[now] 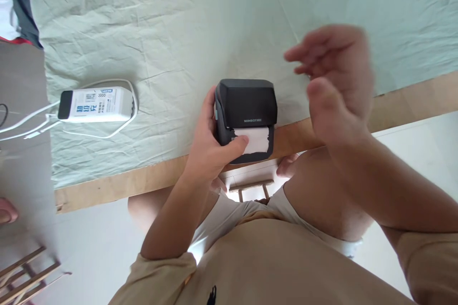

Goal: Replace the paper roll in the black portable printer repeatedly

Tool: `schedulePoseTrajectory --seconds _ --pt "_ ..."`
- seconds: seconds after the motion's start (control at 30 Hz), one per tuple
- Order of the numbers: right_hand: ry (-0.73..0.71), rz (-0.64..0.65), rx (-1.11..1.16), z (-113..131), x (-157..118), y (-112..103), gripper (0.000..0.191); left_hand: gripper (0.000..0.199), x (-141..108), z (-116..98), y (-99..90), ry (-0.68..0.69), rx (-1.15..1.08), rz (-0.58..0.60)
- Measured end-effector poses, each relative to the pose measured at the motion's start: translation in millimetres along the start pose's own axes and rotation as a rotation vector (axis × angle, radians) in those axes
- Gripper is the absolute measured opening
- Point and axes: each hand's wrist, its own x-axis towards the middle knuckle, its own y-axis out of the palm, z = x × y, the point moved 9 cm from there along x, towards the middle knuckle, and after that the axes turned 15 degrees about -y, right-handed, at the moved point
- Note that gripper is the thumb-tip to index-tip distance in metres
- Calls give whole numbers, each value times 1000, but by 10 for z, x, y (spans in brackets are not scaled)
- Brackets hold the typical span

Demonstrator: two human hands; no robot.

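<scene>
A small black label printer [248, 100] with a lid sits near the table's front edge, at the middle of the head view. A white strip of paper [259, 140] with ragged edges shows in its lower front. My left hand [211, 145] wraps around the printer's left side, its thumb lying over the paper and the fingers hidden behind the body. To the right, apart from the printer, my right hand [336, 76] is raised above the table, slightly blurred. Its fingers are loosely bent and apart from the thumb, with nothing visible in them.
A pale green cloth [171, 19] with creases covers the table, leaving a bare wooden edge [118, 186] along the front. At the left lies a white power strip [102, 105] with white cables. A wooden stool [28, 271] stands on the floor at lower left.
</scene>
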Motion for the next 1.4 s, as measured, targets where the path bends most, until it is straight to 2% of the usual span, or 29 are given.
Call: schedulePoseTrajectory --seconds 0.1,0.17,0.2,0.23,0.27,0.37,0.63,0.77,0.87,1.0,1.2,1.33,1.4 --pt "89 279 80 -46 -69 275 47 112 -27 -36 44 13 -60 39" --pt "115 385 93 -76 -109 383 54 96 -55 -76 64 13 -132 26" --pt "119 403 87 -96 -117 404 55 81 -66 -84 70 -7 -162 4" --pt "114 408 82 -113 -119 414 56 63 -68 -32 45 -90 -181 -63" --pt "103 405 78 -130 -118 417 57 55 -78 -20 41 -127 -194 -101" --pt "70 403 77 -178 -129 425 58 45 -90 -58 68 -123 -238 -116" --pt "44 398 45 -165 -148 429 57 46 -75 -60 92 -113 -290 -52" --pt "26 393 20 -113 -124 445 56 44 -55 -37 55 -121 -316 -81" --pt "-17 348 0 -80 -99 419 53 32 -17 -11 39 -116 -372 -96" --pt "-37 292 3 -75 -108 360 48 26 -6 9 -48 -77 -400 -196" --pt "-110 298 -125 13 -76 221 60 21 -1 2 -55 -76 -411 -174" --pt "-138 323 -232 104 -18 164 51 19 -1 10 -36 -90 -410 -155" --pt "-189 308 -253 210 20 168 40 19 2 26 -32 -94 -420 -145"
